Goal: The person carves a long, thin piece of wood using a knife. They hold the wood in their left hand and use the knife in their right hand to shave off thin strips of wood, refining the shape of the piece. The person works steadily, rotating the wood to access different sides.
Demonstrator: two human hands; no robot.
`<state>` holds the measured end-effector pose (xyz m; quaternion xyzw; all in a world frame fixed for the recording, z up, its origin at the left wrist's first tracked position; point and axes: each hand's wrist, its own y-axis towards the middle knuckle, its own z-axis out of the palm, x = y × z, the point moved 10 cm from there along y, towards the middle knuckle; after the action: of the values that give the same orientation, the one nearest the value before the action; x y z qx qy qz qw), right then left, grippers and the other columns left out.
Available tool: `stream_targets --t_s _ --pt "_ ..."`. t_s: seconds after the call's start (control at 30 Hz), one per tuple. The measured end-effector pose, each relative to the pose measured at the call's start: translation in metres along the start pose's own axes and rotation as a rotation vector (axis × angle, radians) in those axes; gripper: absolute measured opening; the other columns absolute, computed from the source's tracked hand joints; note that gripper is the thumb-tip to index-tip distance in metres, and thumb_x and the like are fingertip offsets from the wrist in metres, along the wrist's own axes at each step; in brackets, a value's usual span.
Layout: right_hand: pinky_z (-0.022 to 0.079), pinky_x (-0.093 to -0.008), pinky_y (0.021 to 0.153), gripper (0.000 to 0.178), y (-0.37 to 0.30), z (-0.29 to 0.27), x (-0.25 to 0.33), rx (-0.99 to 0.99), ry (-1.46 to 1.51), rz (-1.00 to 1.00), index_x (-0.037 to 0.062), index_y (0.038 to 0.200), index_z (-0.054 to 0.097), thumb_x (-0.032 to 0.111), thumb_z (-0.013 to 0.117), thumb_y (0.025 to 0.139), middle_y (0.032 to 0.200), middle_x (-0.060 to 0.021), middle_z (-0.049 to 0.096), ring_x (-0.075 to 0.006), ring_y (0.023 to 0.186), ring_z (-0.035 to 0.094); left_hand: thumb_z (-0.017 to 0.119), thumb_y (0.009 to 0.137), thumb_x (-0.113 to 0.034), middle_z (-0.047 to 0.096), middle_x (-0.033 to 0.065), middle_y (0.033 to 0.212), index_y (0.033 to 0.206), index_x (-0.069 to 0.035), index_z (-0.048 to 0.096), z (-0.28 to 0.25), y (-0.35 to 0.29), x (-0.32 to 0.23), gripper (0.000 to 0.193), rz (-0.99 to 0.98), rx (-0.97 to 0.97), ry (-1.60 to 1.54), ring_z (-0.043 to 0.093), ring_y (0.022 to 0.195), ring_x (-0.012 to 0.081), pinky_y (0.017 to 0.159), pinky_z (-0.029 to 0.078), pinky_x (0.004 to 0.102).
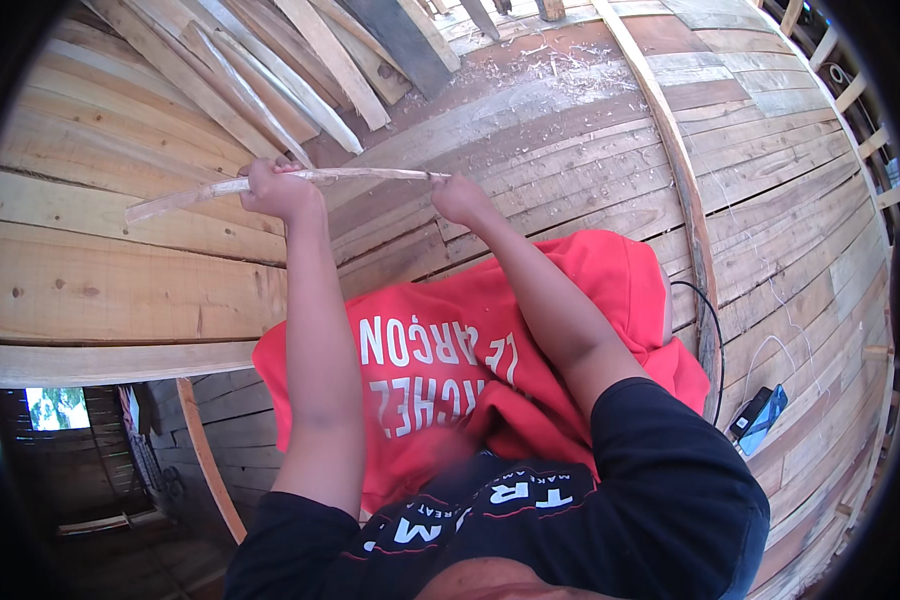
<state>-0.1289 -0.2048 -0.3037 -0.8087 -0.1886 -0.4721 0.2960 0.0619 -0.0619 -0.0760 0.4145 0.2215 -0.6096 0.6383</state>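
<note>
A long, thin wooden strip (370, 173) stretches across in front of me, slightly bowed, its flat wider end reaching out to the left. My left hand (282, 190) is closed round it near the middle. At the strip's narrow right end, my right hand (460, 200) has its fingers pinched together; a small dark spot shows there, too small to make out. Both arms are stretched forward over a red cloth with white lettering (450, 340), which covers my lap.
Loose boards and slats (270, 70) lie at the upper left on a pale plank surface (120, 280). Wood shavings (540, 70) litter the plank floor ahead. A raised wooden batten (670, 150) runs along the floor at right. Beyond it lies a phone (763, 420) with cables.
</note>
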Motion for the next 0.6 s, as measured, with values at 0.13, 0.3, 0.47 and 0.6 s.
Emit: stream_targets --t_s 0.13,0.3,0.47,0.6 --pt "0.046 -0.051 0.093 0.054 -0.009 -0.007 0.007 -0.088 0.089 -0.016 -0.0074 0.105 0.065 0.04 0.04 0.1 0.104 -0.0336 0.064 -0.0473 0.106 0.06 0.051 0.073 -0.002 0.037 0.0032 0.06 0.069 -0.007 0.035 0.02 -0.01 -0.001 0.017 0.033 0.015 -0.006 0.036 0.046 0.013 0.044 0.033 0.0288" --pt "0.049 -0.0523 0.089 0.055 0.022 0.0 -0.031 -0.138 0.077 0.006 -0.0094 0.103 0.065 0.039 0.039 0.101 0.095 -0.0335 0.065 -0.0488 0.099 0.062 0.049 0.074 0.0 0.038 0.0018 0.06 0.066 -0.007 0.035 0.046 -0.011 -0.002 0.017 0.104 0.037 0.053 0.036 0.046 0.0119 0.043 0.031 0.0281" --pt "0.049 -0.0523 0.088 0.055 0.005 -0.001 0.008 -0.123 0.129 -0.098 -0.0097 0.107 0.063 0.039 0.038 0.101 0.098 -0.0329 0.065 -0.0475 0.099 0.062 0.049 0.076 0.0 0.038 -0.0014 0.059 0.064 -0.007 0.037 0.061 -0.008 0.004 0.018 0.131 0.137 0.126 0.037 0.048 0.0112 0.045 0.03 0.0288" --pt "0.049 -0.05 0.082 0.057 0.038 -0.007 -0.069 -0.187 -0.259 -0.153 -0.0099 0.104 0.061 0.042 0.039 0.101 0.097 -0.0316 0.065 -0.0465 0.094 0.063 0.051 0.075 0.0 0.044 -0.0017 0.06 0.066 -0.001 0.043 0.114 -0.03 -0.001 0.012 0.188 0.238 0.156 0.042 0.054 0.0111 0.051 0.034 0.0296"
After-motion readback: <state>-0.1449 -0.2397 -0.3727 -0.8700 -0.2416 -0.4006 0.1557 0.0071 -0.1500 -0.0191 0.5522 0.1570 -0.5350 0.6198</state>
